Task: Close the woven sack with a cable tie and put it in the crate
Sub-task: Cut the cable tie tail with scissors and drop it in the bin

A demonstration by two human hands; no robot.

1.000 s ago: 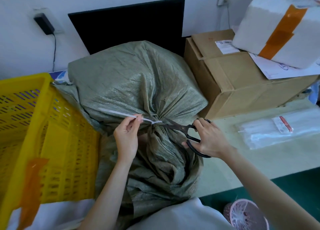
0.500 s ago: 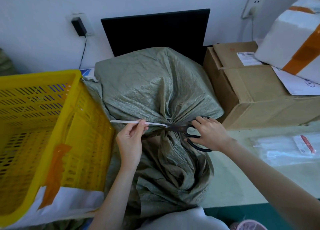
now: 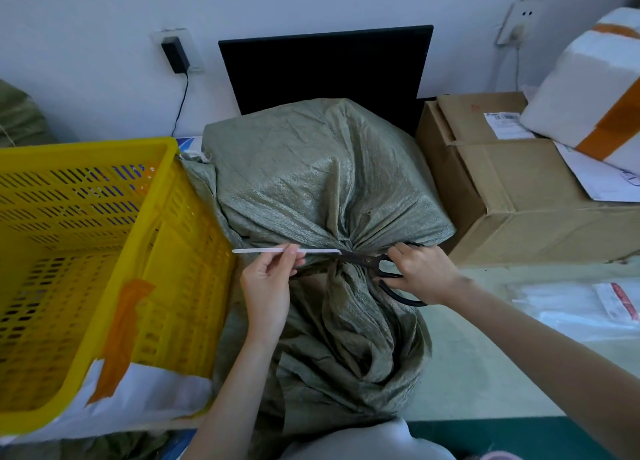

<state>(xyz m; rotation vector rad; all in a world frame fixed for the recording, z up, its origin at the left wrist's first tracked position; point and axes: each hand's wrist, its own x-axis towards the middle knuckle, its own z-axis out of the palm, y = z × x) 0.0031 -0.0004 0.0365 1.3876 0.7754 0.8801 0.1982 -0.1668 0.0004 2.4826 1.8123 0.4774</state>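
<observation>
Scissors [image 3: 372, 262] at cable tie [image 3: 277, 251] — no legible label

Single head-worn wide-angle view, looking forward and steeply down, close over the table [image 3: 485, 373], wall beyond

Olive-green woven sack [image 3: 322, 182], yellow slotted crate [image 3: 86, 238], white cable tie [image 3: 270, 251], black scissors [image 3: 384, 269]
</observation>
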